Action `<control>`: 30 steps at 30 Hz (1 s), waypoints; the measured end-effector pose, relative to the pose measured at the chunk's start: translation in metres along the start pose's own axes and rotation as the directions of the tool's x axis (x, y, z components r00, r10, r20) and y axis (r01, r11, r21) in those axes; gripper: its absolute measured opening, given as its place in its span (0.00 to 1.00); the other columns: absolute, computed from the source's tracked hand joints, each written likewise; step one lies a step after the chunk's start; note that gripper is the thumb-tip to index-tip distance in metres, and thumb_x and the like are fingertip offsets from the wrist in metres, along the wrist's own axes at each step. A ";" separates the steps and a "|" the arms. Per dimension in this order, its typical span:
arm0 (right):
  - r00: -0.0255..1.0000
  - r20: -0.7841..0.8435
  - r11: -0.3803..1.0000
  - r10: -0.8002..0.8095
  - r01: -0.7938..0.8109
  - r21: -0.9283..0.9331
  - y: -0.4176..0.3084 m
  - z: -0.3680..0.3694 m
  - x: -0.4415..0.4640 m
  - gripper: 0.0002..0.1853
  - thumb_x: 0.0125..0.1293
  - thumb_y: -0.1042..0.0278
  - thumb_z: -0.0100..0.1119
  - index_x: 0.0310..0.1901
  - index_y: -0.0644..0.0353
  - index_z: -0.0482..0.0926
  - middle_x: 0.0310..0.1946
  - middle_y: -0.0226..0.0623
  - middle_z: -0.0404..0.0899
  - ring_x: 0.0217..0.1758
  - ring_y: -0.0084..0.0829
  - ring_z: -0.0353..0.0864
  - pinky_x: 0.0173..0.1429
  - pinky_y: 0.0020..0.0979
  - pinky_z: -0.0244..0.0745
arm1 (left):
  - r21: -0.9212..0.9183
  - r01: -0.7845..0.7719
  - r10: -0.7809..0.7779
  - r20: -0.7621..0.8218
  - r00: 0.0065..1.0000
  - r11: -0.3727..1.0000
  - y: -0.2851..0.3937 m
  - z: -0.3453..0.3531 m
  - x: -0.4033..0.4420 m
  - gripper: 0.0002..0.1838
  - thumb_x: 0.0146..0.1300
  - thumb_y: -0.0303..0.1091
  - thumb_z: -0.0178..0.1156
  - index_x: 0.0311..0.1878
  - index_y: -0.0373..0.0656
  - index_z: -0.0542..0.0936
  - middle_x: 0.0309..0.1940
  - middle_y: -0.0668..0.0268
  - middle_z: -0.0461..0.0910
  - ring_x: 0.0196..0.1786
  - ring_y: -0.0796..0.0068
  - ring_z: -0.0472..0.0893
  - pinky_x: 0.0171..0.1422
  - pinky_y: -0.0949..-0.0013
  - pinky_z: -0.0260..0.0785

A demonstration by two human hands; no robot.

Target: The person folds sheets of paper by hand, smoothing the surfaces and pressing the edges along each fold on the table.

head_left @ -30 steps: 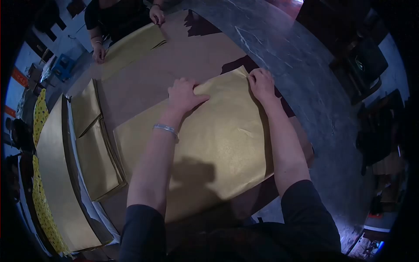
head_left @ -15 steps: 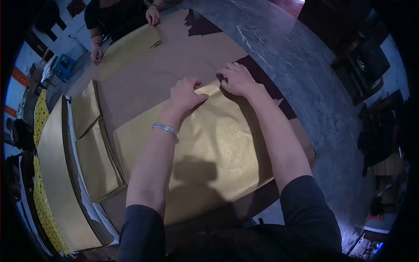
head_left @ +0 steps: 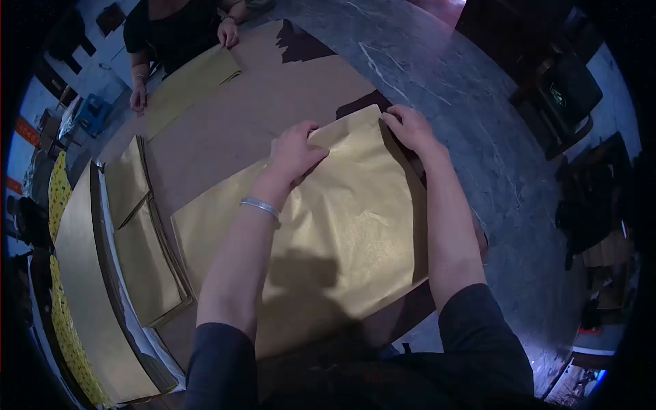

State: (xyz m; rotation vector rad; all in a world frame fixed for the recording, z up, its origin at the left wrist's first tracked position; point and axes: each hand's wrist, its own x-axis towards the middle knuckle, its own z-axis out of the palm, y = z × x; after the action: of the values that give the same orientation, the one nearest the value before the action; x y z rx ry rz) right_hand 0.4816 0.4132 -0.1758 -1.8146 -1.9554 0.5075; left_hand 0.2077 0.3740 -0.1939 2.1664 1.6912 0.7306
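A large sheet of gold paper (head_left: pixel 342 225) lies in front of me, creased, with its right side lifted and casting a dark edge. My left hand (head_left: pixel 298 152), a silver bangle on its wrist, is closed at the paper's far edge, thumb over the gold face. At the far right corner, my right hand (head_left: pixel 408 128) pinches the sheet between thumb and fingers. Beneath spreads a brown sheet (head_left: pixel 239 123) covering the table. Left of the gold paper rest folded stacks of gold paper (head_left: pixel 147 263).
Across the table, a person's hands (head_left: pixel 228 33) are at another gold sheet (head_left: pixel 195 82). A thick gold stack (head_left: pixel 85 273) and yellow patterned material (head_left: pixel 65 321) line the left. Dark maroon pieces (head_left: pixel 304 44) lie at the far edge. Grey marbled floor (head_left: pixel 506 178) extends right.
My right hand has moved right and slightly down with the paper's corner, pulling the far edge straighter. My left hand stays nearly in place. The view has shifted slightly.
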 end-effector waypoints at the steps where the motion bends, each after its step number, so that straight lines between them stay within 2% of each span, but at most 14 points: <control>1: 1.000 -0.003 1.000 0.002 -0.002 -0.002 0.001 0.000 -0.003 0.22 0.65 0.52 0.56 0.54 0.58 0.80 0.52 0.46 0.81 0.57 0.46 0.79 0.63 0.42 0.73 | -0.002 -0.003 0.003 0.001 1.000 1.000 0.004 0.006 0.001 0.27 0.50 0.40 0.68 0.56 0.49 0.79 0.50 0.61 0.83 0.51 0.58 0.82 0.55 0.58 0.74; 3: 0.999 -0.008 0.994 -0.043 0.043 0.098 0.007 0.002 -0.006 0.20 0.64 0.53 0.57 0.51 0.58 0.82 0.48 0.47 0.83 0.54 0.47 0.81 0.60 0.41 0.74 | -0.088 -0.015 0.010 -0.055 0.998 0.996 0.017 0.013 0.003 0.21 0.53 0.42 0.68 0.50 0.47 0.82 0.46 0.60 0.84 0.50 0.58 0.82 0.54 0.57 0.74; 4: 0.995 -0.039 0.981 -0.089 0.094 0.169 0.013 0.005 -0.005 0.18 0.63 0.56 0.60 0.47 0.60 0.83 0.46 0.45 0.84 0.51 0.43 0.82 0.56 0.38 0.75 | -0.107 -0.063 0.047 -0.147 0.988 0.992 0.023 0.017 0.002 0.14 0.54 0.40 0.68 0.42 0.45 0.84 0.42 0.60 0.84 0.47 0.58 0.83 0.51 0.57 0.74; 8: 0.993 -0.029 0.945 -0.114 0.117 0.305 0.024 0.006 -0.006 0.15 0.61 0.60 0.63 0.44 0.61 0.83 0.42 0.43 0.84 0.46 0.37 0.82 0.53 0.35 0.75 | -0.144 -0.088 0.073 -0.107 0.992 0.986 0.032 0.023 0.006 0.13 0.56 0.39 0.69 0.41 0.42 0.84 0.37 0.58 0.83 0.40 0.58 0.83 0.47 0.59 0.76; 10: 0.994 0.036 0.927 -0.100 0.080 0.367 0.032 0.008 -0.006 0.13 0.60 0.63 0.64 0.42 0.62 0.83 0.39 0.40 0.83 0.43 0.32 0.81 0.50 0.34 0.75 | -0.154 -0.152 0.123 -0.184 0.975 0.976 0.033 0.026 0.005 0.10 0.57 0.36 0.68 0.36 0.41 0.84 0.34 0.58 0.82 0.37 0.59 0.83 0.43 0.59 0.75; 14: 0.991 0.115 0.889 -0.071 0.010 0.459 0.029 0.002 -0.015 0.13 0.61 0.63 0.64 0.43 0.62 0.83 0.38 0.40 0.84 0.42 0.32 0.82 0.49 0.34 0.76 | -0.142 -0.165 0.140 -0.166 0.976 0.976 0.029 0.030 0.005 0.09 0.58 0.36 0.68 0.35 0.41 0.84 0.33 0.59 0.82 0.36 0.59 0.83 0.43 0.58 0.75; 16: 0.997 0.017 0.909 -0.077 0.064 0.412 0.026 0.004 -0.016 0.10 0.64 0.63 0.65 0.39 0.63 0.83 0.29 0.26 0.81 0.33 0.18 0.76 0.38 0.27 0.74 | -0.089 -0.159 0.145 -0.146 0.979 0.983 0.027 0.033 0.005 0.09 0.58 0.37 0.68 0.35 0.41 0.84 0.33 0.58 0.82 0.36 0.58 0.82 0.42 0.57 0.74; 20: 0.996 0.006 0.912 -0.090 0.080 0.402 0.034 0.014 -0.006 0.11 0.64 0.62 0.65 0.39 0.63 0.83 0.29 0.26 0.81 0.33 0.18 0.76 0.38 0.26 0.74 | -0.109 -0.115 0.100 -0.137 0.986 0.987 0.026 0.037 0.008 0.09 0.58 0.37 0.68 0.35 0.41 0.84 0.32 0.57 0.82 0.36 0.56 0.82 0.42 0.57 0.74; 22: 0.997 0.070 0.893 -0.027 -0.007 0.449 0.036 0.017 -0.002 0.15 0.61 0.59 0.65 0.40 0.63 0.85 0.36 0.38 0.85 0.39 0.28 0.82 0.46 0.33 0.76 | -0.110 -0.123 0.109 -0.125 0.986 0.986 0.025 0.036 0.010 0.09 0.59 0.37 0.67 0.35 0.41 0.85 0.32 0.57 0.83 0.36 0.56 0.82 0.43 0.57 0.74; 23: 0.997 0.070 0.893 -0.028 -0.007 0.449 0.034 0.016 -0.002 0.15 0.61 0.59 0.65 0.40 0.63 0.85 0.36 0.38 0.85 0.39 0.28 0.82 0.46 0.33 0.76 | -0.110 -0.123 0.109 -0.126 0.986 0.986 0.025 0.037 0.010 0.09 0.59 0.37 0.67 0.35 0.41 0.85 0.32 0.57 0.83 0.36 0.56 0.82 0.43 0.57 0.74; 25: 0.998 0.070 0.892 0.008 -0.039 0.450 0.031 0.015 -0.002 0.15 0.61 0.58 0.65 0.40 0.64 0.85 0.32 0.39 0.85 0.36 0.28 0.82 0.44 0.33 0.76 | -0.115 -0.116 0.101 -0.128 0.987 0.987 0.024 0.039 0.011 0.09 0.59 0.37 0.67 0.36 0.41 0.86 0.33 0.57 0.84 0.36 0.56 0.83 0.44 0.58 0.75; 26: 0.998 0.032 0.910 0.057 -0.065 0.410 0.025 0.015 -0.003 0.14 0.61 0.60 0.65 0.37 0.64 0.85 0.30 0.37 0.84 0.34 0.27 0.81 0.42 0.32 0.75 | -0.135 -0.060 0.052 -0.062 0.997 0.989 0.025 0.037 0.012 0.10 0.60 0.38 0.66 0.37 0.42 0.86 0.34 0.56 0.84 0.37 0.56 0.84 0.44 0.58 0.75; 29: 0.998 0.003 0.927 0.070 -0.066 0.369 0.019 0.014 -0.005 0.14 0.60 0.59 0.66 0.34 0.64 0.85 0.29 0.37 0.84 0.33 0.27 0.81 0.41 0.31 0.76 | -0.138 0.031 -0.027 0.027 0.999 0.990 0.030 0.034 0.015 0.10 0.61 0.41 0.65 0.37 0.45 0.86 0.39 0.59 0.85 0.41 0.55 0.83 0.48 0.56 0.75; 30: 0.991 0.011 0.910 0.135 -0.129 0.393 0.011 0.011 -0.009 0.15 0.59 0.57 0.66 0.33 0.64 0.85 0.28 0.38 0.84 0.31 0.27 0.81 0.40 0.32 0.77 | -0.113 -0.002 0.002 -0.002 1.000 0.994 0.030 0.033 0.015 0.12 0.58 0.43 0.67 0.40 0.46 0.86 0.39 0.60 0.86 0.42 0.55 0.84 0.48 0.56 0.75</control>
State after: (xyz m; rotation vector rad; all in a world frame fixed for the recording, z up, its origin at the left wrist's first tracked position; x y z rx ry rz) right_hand 0.4853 0.4048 -0.1914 -1.6857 -1.5823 0.8591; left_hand 0.2529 0.3831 -0.2028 2.0907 1.6082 0.8091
